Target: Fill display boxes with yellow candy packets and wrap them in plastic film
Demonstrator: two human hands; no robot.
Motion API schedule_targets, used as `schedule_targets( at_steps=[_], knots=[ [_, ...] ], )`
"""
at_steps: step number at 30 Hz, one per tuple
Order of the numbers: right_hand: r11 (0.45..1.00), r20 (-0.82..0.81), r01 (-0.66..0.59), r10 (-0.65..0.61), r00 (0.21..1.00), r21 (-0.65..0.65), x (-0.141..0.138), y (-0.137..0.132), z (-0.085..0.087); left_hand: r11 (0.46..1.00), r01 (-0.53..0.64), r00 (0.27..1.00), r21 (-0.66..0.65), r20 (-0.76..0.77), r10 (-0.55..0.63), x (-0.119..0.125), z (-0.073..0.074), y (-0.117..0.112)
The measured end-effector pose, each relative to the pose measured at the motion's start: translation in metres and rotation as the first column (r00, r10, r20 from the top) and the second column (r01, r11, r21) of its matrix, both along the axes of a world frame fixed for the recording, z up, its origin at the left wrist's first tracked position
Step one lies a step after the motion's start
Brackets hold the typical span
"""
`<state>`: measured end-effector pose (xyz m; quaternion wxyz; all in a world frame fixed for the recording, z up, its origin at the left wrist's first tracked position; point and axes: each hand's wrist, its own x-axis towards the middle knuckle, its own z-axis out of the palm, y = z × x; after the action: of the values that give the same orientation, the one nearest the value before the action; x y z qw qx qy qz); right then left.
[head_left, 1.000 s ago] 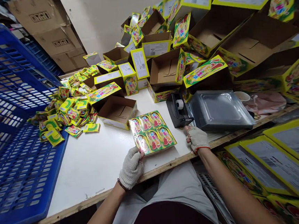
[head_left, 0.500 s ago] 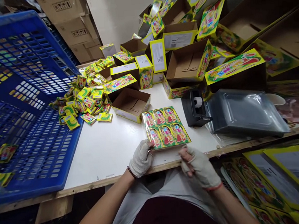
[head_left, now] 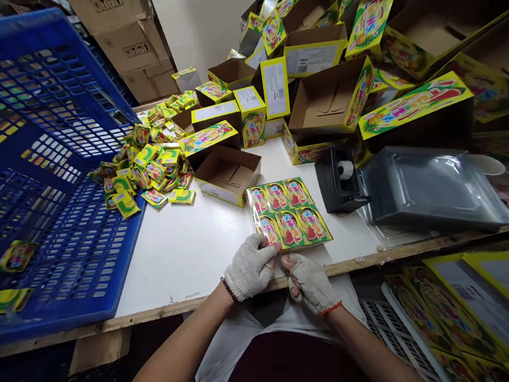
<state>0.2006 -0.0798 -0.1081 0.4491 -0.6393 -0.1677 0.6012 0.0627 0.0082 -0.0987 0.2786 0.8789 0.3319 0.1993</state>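
Note:
A flat plastic-wrapped pack of six yellow-green sachets (head_left: 290, 213) lies on the white table (head_left: 188, 250) near its front edge. My left hand (head_left: 249, 267), in a white knit glove, grips the pack's near-left corner. My right hand (head_left: 312, 282), also gloved with bare fingertips, is at the pack's near edge right beside the left hand, fingers pinched together; what they hold is too small to make out.
A black tape dispenser (head_left: 339, 180) and a stack of clear plastic bags (head_left: 432, 190) sit right of the pack. An open small carton (head_left: 228, 174) stands behind it, loose sachets (head_left: 145, 165) lie to the left. A blue crate (head_left: 34, 174) leans at left. Piled cartons (head_left: 330, 95) fill the back.
My right hand moved left from beside the tape dispenser to the pack's near edge, next to my left hand. The view shifted left and down.

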Motion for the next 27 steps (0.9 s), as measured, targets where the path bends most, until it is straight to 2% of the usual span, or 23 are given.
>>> schedule_targets(
  at_steps=[1,3,6,10,13,15,17,20,22,24,27],
  knots=[
    [1.000,-0.001,0.002,-0.002,1.000,-0.016,0.000,-0.001,-0.001,0.998,0.014,1.000,0.061,0.011,-0.015,0.001,0.000,0.000],
    [1.000,-0.045,0.010,-0.011,0.999,-0.016,0.001,-0.003,-0.003,0.983,-0.031,0.999,0.180,0.028,0.027,0.005,-0.004,-0.001],
    [0.999,-0.194,0.045,-0.050,0.980,-0.026,0.006,-0.009,-0.004,0.947,-0.098,0.995,0.307,0.026,0.094,0.012,-0.019,0.000],
    [0.988,-0.296,0.075,-0.111,0.949,-0.132,0.016,-0.019,-0.001,0.924,-0.067,0.997,0.377,-0.014,0.078,0.011,-0.036,-0.002],
    [0.970,-0.391,0.175,-0.229,0.891,-0.170,0.023,-0.023,0.004,0.912,-0.030,0.998,0.408,-0.033,0.048,0.001,-0.035,-0.008],
    [0.943,-0.458,0.289,-0.333,0.825,-0.166,0.029,-0.020,0.007,0.904,0.000,1.000,0.427,0.002,-0.001,-0.004,-0.027,-0.007],
    [0.924,-0.513,0.361,-0.374,0.773,-0.130,0.037,-0.014,0.009,0.903,-0.031,0.995,0.428,0.096,-0.011,-0.004,-0.015,0.006],
    [0.927,-0.597,0.339,-0.363,0.715,-0.158,0.047,-0.004,0.013,0.901,-0.182,0.978,0.395,0.169,0.124,0.019,0.011,0.047],
    [0.934,-0.650,0.266,-0.358,0.670,-0.240,0.047,-0.002,0.017,0.916,-0.184,0.982,0.355,0.016,0.190,0.046,0.029,0.079],
    [0.946,-0.718,0.171,-0.319,0.618,-0.274,0.038,-0.003,0.019,0.956,-0.092,0.962,0.279,-0.223,0.158,0.073,0.042,0.104],
    [0.974,-0.810,0.082,-0.223,0.542,-0.213,0.017,-0.001,0.012,0.981,-0.036,0.902,0.193,-0.416,0.115,0.100,0.048,0.123]
  ],
)
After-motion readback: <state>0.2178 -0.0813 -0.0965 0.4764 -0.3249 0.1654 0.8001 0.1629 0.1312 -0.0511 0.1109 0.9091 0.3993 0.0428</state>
